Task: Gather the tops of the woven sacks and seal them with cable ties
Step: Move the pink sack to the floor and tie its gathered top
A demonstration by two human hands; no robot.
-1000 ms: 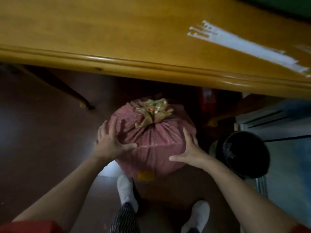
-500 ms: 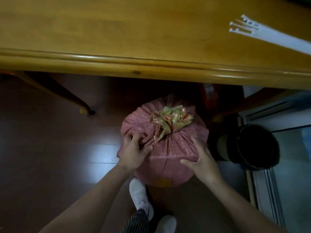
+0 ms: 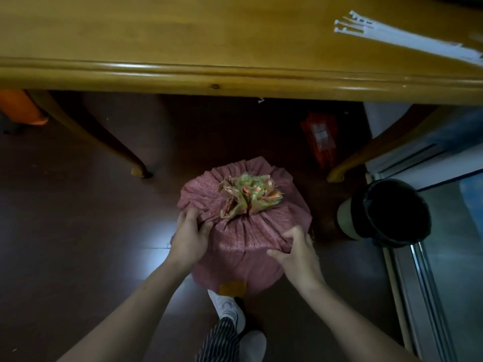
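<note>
Dim and warm-toned overall. Soft glare along the glossy surface (image 3: 235, 74) edge, pale reflected patch on the dark floor (image 3: 153, 232). Deep shadow underneath. Wide-angle bending at the borders, slight blur there.

Sack (image 3: 245, 239): coarse woven pink plastic, slight sheen, crinkly top. Table (image 3: 183, 43): glossy varnished wood. Cable ties (image 3: 407, 40): smooth white plastic. Floor (image 3: 65, 231): dark, glossy. Bin liner (image 3: 397, 212): shiny black plastic.

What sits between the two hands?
Head view: the pleated front of the pink woven sack, nothing else; left hand and right hand each grip its cloth.
</note>
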